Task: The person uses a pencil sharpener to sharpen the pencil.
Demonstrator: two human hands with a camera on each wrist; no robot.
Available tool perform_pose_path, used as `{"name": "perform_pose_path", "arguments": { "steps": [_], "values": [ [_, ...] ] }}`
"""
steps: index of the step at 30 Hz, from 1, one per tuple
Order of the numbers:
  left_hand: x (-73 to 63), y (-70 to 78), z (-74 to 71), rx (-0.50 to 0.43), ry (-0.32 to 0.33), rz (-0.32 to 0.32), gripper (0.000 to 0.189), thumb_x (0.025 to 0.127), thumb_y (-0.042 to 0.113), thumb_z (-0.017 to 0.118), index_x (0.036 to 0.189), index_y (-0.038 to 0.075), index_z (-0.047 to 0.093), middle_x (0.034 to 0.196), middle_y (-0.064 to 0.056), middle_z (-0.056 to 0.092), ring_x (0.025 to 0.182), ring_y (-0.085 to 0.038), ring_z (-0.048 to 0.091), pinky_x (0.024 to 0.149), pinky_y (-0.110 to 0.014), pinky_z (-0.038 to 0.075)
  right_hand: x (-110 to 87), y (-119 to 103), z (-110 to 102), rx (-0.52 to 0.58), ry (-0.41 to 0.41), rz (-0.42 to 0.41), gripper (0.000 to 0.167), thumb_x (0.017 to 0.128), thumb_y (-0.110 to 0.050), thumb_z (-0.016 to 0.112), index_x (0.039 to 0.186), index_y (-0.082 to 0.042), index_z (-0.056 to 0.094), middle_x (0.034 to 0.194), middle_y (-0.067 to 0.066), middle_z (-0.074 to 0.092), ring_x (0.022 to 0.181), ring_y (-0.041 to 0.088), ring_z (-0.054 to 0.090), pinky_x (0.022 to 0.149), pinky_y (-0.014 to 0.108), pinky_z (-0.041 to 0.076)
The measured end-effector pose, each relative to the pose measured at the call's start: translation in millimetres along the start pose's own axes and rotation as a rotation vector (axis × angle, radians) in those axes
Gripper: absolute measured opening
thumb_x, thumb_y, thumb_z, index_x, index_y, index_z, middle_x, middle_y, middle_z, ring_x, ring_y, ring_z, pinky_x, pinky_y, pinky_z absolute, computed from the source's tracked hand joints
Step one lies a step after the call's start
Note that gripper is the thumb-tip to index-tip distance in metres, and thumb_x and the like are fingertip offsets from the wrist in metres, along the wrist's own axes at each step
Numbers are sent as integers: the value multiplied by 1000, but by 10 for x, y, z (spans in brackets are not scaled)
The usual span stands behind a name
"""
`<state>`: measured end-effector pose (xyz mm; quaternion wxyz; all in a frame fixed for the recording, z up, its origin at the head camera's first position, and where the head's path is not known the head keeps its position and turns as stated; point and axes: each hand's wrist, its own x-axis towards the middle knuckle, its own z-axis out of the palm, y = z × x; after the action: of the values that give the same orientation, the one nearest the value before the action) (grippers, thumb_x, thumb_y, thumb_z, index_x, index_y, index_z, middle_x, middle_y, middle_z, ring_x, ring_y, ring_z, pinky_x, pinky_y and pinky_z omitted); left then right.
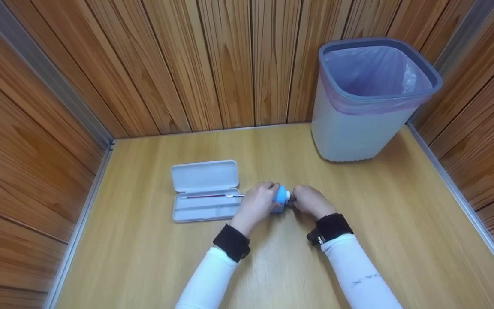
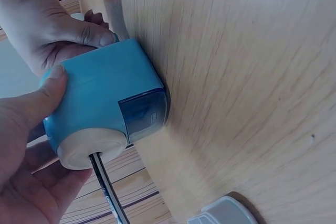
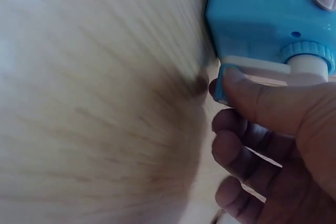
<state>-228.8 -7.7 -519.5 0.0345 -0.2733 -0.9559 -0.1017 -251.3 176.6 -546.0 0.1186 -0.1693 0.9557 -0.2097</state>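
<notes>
Sharpener [image 2: 100,87] was held in L grip [image 1: 257,201], crank [image 3: 257,67] pinched in R grip [image 1: 312,201]; pencil [image 2: 109,188] was prob. best kept straight.

A wooden tabletop [image 1: 144,266] carries an open grey pencil case [image 1: 205,177], a blue sharpener [image 2: 102,87] and a lined bin [image 1: 350,133].

Right hand [image 3: 302,135] pinching blue knob [image 3: 220,84], white crank [image 3: 257,67], blue casing [image 3: 257,11], wooden tabletop [image 3: 89,103]

The left sleeve [image 1: 208,279] is white; so is the right sleeve [image 1: 354,262], with dark lettering [image 1: 366,280]. Both end at wide black wristbands [image 1: 232,242], the right one carrying a small black device [image 1: 315,237].
</notes>
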Motion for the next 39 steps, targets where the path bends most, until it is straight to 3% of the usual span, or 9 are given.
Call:
{"name": "perform_pose_path", "arguments": {
  "steps": [12, 21, 32, 39],
  "values": [
    [20, 17, -1, 37, -26, 5, 53, 87, 32, 74, 132, 8, 61, 126, -10, 61, 116, -24, 57, 96, -34, 49, 14, 9, 18, 46, 10, 17, 7, 87, -1, 69, 85, -6, 73, 71, -1, 59, 65, 18, 51, 67, 37, 50],
    [23, 35, 0, 54, 31, 29, 49, 85, 31, 77, 124, 6, 65, 114, -9, 65, 104, -23, 61, 87, -34, 53, 1, 25, 18, 62, 41, -32, 13, 82, 5, 69, 78, -6, 73, 65, -3, 56, 61, 15, 48, 61, 35, 47],
    [-23, 21, 29, 105, 28, 17, 49, 88, 34, 73, 126, 5, 62, 116, -10, 64, 106, -23, 60, 88, -34, 53, -37, -60, 56, 61, 53, 7, 14, 84, 5, 68, 78, -8, 70, 67, -1, 56, 62, 17, 51, 62, 35, 48],
    [-13, 24, 54, 148, 81, 43, 49, 85, 33, 76, 123, 4, 64, 113, -10, 66, 101, -23, 61, 85, -33, 54, -46, -67, 50, 59, 56, -24, 13, 84, 4, 69, 80, -8, 72, 68, -2, 58, 62, 16, 51, 63, 35, 49]
  ]
}}
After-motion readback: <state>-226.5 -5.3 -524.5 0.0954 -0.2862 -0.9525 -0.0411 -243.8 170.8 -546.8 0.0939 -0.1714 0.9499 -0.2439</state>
